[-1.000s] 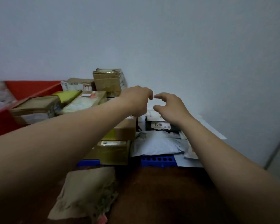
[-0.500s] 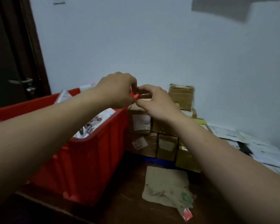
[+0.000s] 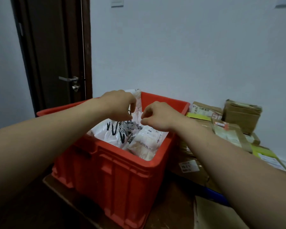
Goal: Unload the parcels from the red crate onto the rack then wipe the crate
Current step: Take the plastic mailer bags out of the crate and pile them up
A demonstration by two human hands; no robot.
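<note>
Red crate [image 3: 122, 176] stands on the dark worktop [image 3: 168, 204] and holds white printed parcels [image 3: 112, 131] and a pale packet [image 3: 144, 144]. Over the crate's middle both hands hang with fingers curled downward. The left hand [image 3: 120, 106] is at the printed bag and the right hand [image 3: 157, 116] is just beside it. Whether either grips a parcel cannot be told. Cardboard boxes [image 3: 241, 116] are stacked right of the crate, and a dark door [image 3: 56, 55] stands behind it.
</note>
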